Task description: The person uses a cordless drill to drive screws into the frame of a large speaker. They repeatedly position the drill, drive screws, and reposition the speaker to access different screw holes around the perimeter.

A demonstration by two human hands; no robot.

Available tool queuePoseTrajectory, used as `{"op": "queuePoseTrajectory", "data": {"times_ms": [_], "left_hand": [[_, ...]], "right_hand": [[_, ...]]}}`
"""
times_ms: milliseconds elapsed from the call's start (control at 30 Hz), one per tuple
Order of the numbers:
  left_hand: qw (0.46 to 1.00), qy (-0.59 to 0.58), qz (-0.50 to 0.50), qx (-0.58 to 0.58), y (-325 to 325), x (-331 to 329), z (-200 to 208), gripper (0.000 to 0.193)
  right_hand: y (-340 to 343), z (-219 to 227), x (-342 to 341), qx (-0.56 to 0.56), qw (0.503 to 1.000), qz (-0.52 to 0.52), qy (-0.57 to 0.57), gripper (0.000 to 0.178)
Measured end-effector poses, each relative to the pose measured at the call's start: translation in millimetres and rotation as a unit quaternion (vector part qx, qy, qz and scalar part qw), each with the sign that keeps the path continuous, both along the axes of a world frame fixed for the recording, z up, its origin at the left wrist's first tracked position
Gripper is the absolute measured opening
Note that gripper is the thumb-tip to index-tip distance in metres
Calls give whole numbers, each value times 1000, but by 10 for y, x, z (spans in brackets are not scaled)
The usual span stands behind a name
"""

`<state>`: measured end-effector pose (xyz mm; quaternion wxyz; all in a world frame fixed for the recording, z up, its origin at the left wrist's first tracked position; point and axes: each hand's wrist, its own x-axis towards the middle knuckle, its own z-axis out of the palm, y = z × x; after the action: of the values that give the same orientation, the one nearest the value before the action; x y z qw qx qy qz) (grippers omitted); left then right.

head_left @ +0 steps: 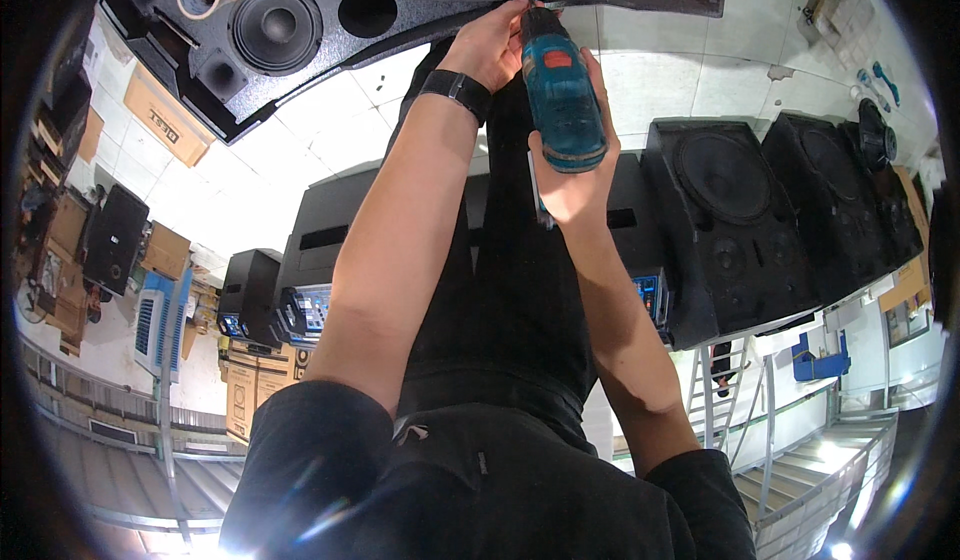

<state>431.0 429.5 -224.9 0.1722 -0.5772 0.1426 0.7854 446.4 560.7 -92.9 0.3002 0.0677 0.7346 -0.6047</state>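
Note:
My right hand (572, 185) grips a blue and black cordless drill (560, 95) by its handle, its nose pointing up at the edge of a large black speaker cabinet (300, 30). My left hand (490, 45), with a black band on the wrist, curls its fingers around the drill's nose where it meets the cabinet's rim. Whatever the fingertips pinch there is hidden. The cabinet's front shows a round speaker cone (275, 28) and several round holes.
Several black loudspeaker boxes (735, 225) stand in a row on the white tiled floor (680, 80). Cardboard boxes (165, 115) lie at the left. My dark trousers and top fill the lower middle. A metal stair with railings (800, 460) is at the lower right.

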Motion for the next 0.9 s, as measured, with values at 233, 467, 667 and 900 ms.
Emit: {"op": "queuePoseTrajectory", "data": {"times_ms": [233, 467, 667, 900], "left_hand": [[999, 13, -23, -40, 20, 32, -76, 27], [998, 27, 43, 27, 10, 21, -6, 30], [999, 0, 34, 0, 13, -3, 10, 27], [997, 19, 57, 43, -18, 61, -110, 26]], "right_hand": [[-3, -8, -46, 25, 999, 16, 15, 91], [-36, 10, -38, -11, 1000, -7, -9, 88], [-89, 16, -52, 12, 1000, -10, -28, 92], [-199, 87, -73, 54, 999, 10, 1, 93]]}}
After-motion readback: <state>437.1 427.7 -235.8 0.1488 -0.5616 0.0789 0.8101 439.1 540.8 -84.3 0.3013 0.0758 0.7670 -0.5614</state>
